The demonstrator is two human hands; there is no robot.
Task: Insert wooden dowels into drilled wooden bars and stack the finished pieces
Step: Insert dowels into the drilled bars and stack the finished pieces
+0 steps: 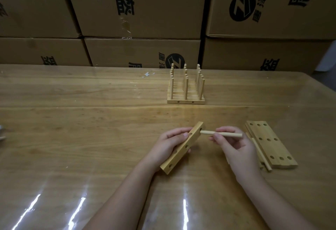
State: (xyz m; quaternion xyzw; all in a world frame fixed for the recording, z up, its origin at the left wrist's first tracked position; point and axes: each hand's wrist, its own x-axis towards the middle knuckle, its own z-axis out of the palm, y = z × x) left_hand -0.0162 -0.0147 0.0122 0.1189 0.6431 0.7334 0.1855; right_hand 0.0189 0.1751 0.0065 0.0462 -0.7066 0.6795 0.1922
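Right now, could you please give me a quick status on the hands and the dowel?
Left hand grips drilled bar. Right hand pinches dowel, tip at the bar's end hole. Nothing in the way.

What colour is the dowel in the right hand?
The dowel is pale tan bare wood; head view.

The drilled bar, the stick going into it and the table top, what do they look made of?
Pale rectangular drilled wooden bar: light wood, seemingly bare and matte; faint grain shows. Pale round wooden dowel: same light wood, smooth, unvarnished-looking. Yellowish wooden table: plank grain under a glossy layer, perhaps varnish or clear film, given streaked glare.
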